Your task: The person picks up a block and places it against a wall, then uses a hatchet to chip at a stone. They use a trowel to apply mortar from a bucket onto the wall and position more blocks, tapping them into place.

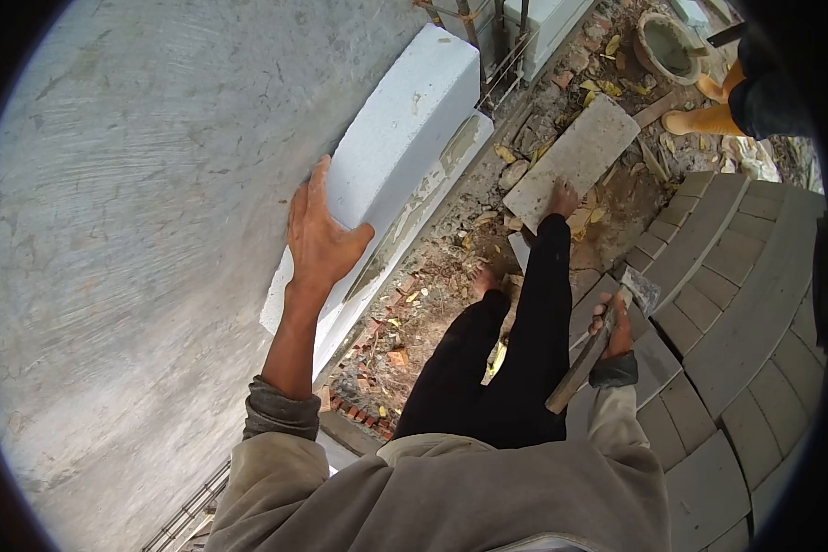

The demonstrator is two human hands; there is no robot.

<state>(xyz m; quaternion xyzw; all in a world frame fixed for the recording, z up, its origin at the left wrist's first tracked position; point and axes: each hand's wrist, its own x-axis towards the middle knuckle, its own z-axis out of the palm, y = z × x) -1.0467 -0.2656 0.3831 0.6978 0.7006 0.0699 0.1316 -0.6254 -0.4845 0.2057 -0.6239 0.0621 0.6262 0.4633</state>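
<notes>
A long white block (405, 120) lies on a lower white course (469, 138) beside the grey wall, with grey mortar smeared between them. My left hand (322, 230) grips the block around its near part, thumb on the side facing me and fingers over the wall side. In my right hand (619, 324) is a hammer (580, 373) with a wooden handle. Its pale, crusted metal head points away from me, and its exact shape is hard to make out. My fingers close around the handle just below the head, apart from the block.
A plastered wall (156, 184) fills the left. Stacked grey blocks (736, 276) stand at right. One foot rests on a loose slab (575, 161) amid rubble and leaves. Steel bars (474, 28) rise behind the block. Another person's orange boots (708, 115) are near a bucket (667, 46).
</notes>
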